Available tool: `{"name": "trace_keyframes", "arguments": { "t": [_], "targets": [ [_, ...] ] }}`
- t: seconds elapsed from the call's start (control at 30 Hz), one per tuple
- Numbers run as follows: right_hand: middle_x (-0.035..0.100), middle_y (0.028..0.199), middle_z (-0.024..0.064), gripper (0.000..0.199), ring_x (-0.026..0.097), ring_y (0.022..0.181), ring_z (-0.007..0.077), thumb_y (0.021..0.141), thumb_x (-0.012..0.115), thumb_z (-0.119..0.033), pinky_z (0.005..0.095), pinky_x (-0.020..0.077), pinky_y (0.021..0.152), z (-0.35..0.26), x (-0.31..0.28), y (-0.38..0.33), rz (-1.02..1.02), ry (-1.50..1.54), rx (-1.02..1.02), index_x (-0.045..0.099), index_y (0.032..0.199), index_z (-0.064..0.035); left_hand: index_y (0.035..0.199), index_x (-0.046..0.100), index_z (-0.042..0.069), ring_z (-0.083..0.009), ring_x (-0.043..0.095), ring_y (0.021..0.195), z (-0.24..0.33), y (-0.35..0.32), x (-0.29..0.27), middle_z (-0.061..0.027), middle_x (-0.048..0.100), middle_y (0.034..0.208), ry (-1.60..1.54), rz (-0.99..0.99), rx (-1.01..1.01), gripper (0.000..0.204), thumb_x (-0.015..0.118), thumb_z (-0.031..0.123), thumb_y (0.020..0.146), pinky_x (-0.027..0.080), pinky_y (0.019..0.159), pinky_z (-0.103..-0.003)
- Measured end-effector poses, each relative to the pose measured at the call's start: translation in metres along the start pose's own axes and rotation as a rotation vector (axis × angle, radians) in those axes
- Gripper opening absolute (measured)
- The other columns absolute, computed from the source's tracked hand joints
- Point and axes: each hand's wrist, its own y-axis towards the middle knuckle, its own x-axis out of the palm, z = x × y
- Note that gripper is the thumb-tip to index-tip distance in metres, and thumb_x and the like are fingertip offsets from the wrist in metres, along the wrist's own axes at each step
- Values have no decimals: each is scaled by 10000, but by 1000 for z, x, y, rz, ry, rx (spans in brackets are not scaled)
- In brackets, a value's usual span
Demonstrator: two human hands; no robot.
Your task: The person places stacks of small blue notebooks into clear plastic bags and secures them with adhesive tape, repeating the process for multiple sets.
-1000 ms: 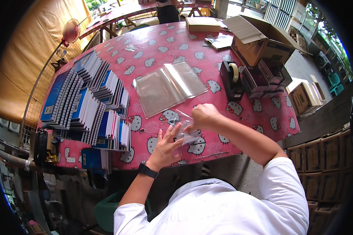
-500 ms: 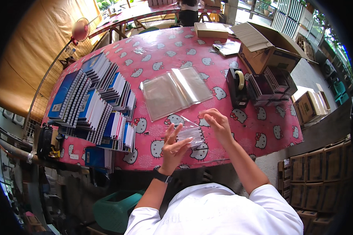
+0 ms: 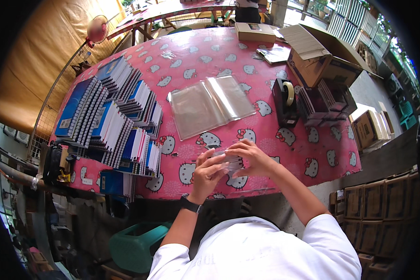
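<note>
Near the front edge of the table, a small bundle in clear plastic (image 3: 234, 162) sits between my two hands, with fine ridges like wire binding along it; the fingers cover much of it. My left hand (image 3: 206, 175), with a dark watch on the wrist, is closed around its left side. Curved over the far and right side is my right hand (image 3: 253, 157), its fingers and thumb gripping the plastic. Just beyond the hands lie large clear plastic sleeves (image 3: 191, 109), flat and overlapping on the table.
Stacks of blue spiral notebooks (image 3: 81, 109) fill the table's left. At right stand a black tape dispenser (image 3: 284, 105), a holder of dark booklets (image 3: 319, 105) and an open cardboard box (image 3: 322, 65). A flat box (image 3: 255, 32) lies at the back. A green stool (image 3: 137, 245) stands below.
My right hand has come down from the raised plastic flap onto the bundle. The flap no longer stands up, and my left fingers have closed in around the bundle.
</note>
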Motion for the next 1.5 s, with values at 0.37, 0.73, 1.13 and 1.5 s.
{"name": "trace_keyframes", "arguments": {
  "t": [0.37,0.73,1.13,1.5],
  "targets": [
    [586,838,96,441,581,797,253,635,814,-282,356,462,714,-26,29,10,95,176,558,611,939,-36,1484,151,140,-212,598,1046,8,0,12,-95,596,1222,-370,280,-310,866,692,93,809,250,1066,-371],
    [625,978,66,418,551,962,227,676,803,-293,343,438,832,-30,31,8,235,51,291,629,975,-60,1331,497,180,-279,173,1393,-2,15,-33,-68,461,1384,78,-190,-12,689,787,216,707,149,1128,-416],
    [602,1127,42,241,416,1204,297,715,753,-242,428,296,973,-63,60,-22,333,-321,238,675,908,-121,927,716,150,-231,479,1201,-21,-4,-18,13,693,996,-222,-31,-53,201,756,149,730,284,1048,-401],
    [580,962,30,224,486,1022,253,678,769,-222,401,331,869,-67,53,0,310,-356,404,596,744,-96,1312,485,101,-126,533,985,1,-2,-8,80,674,824,211,103,-137,592,721,220,783,107,1067,-461]
  ]
}}
